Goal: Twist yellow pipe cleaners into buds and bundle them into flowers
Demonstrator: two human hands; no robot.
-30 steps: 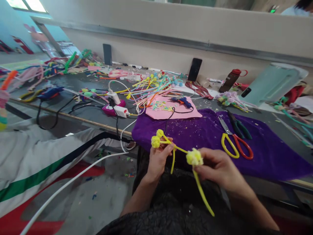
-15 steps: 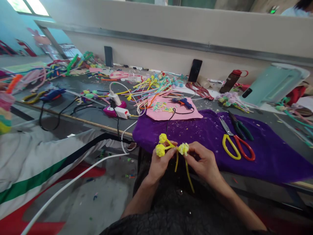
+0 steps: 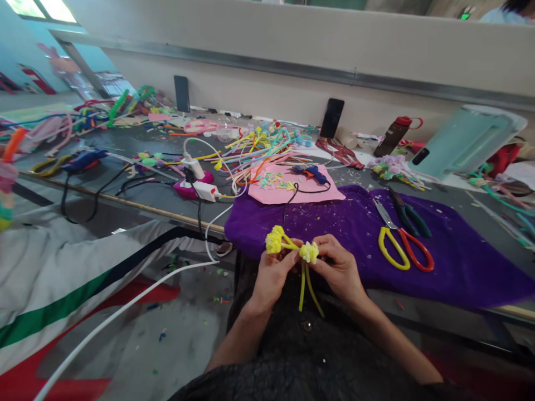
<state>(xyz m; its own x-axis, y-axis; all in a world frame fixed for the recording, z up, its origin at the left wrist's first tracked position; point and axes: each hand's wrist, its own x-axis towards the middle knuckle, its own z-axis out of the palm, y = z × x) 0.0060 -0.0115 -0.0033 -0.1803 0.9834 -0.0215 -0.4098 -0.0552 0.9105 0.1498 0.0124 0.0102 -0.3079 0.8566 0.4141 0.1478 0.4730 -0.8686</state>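
My left hand (image 3: pixel 270 275) is closed on the stems of a yellow pipe-cleaner flower sprig (image 3: pixel 275 239), whose fluffy heads stick out to the left of the fingers. My right hand (image 3: pixel 337 270) pinches a second yellow pipe-cleaner flower (image 3: pixel 309 252) just under its pale yellow head. The two pieces meet between my fingertips, though whether they are joined I cannot tell. Two thin yellow stems (image 3: pixel 302 287) hang down below the hands. Beneath and beyond lies a purple cloth (image 3: pixel 355 223), draped over the table's front edge.
Scissors (image 3: pixel 395 242) with yellow and red handles and dark pliers (image 3: pixel 412 214) lie on the cloth at right. A blue glue gun (image 3: pixel 311 174) rests on pink paper (image 3: pixel 271 195). Further left are a power strip (image 3: pixel 194 186) and a white cable (image 3: pixel 137 295). A neighbour's leg (image 3: pixel 83 273) shows at left.
My right hand has moved left, bringing its flower closer to the left hand's sprig. The hanging stems now lie nearer each other, and the sprig has turned so its heads overlap.
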